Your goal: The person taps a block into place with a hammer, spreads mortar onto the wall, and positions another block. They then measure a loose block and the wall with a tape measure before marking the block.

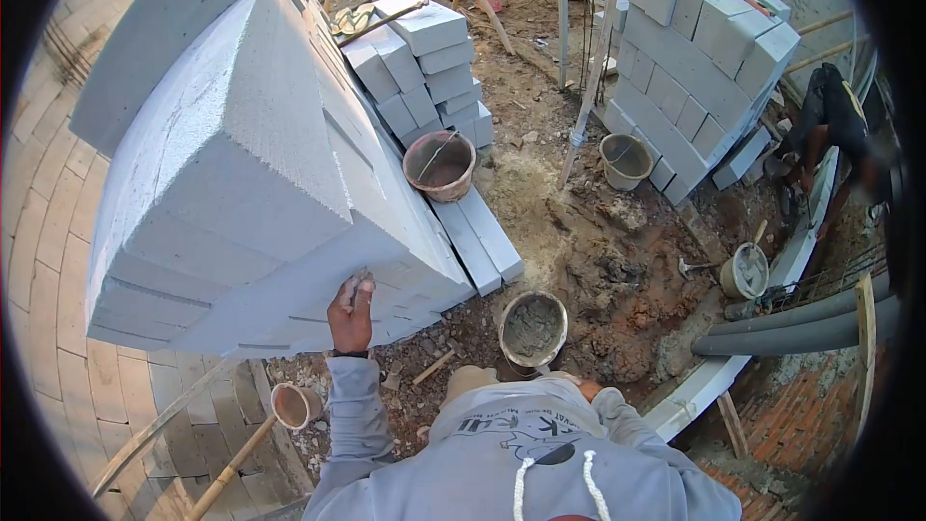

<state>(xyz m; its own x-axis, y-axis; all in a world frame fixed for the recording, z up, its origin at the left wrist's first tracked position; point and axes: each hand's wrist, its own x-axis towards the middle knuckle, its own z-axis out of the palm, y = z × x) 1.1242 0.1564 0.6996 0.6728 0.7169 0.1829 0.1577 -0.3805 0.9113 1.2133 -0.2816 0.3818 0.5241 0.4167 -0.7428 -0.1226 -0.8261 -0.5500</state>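
My left hand (351, 313) is raised in front of the big stack of white blocks (280, 222), its fingers bent together around a small grey lump that is too small to name. Low in the view, my right hand (582, 387) shows only in part at the end of its sleeve, beside my body; its fingers are mostly hidden. Just above it stands a bucket of grey mortar (533, 328) on the soil, close in front of me.
An empty bucket (440, 166) rests on blocks beside the stack. Another block stack (694, 68) stands at upper right, near a bucket (626, 161). A co-worker (837, 121) bends at far right by a mortar bucket (746, 272). Grey pipes (801, 330) lie at right.
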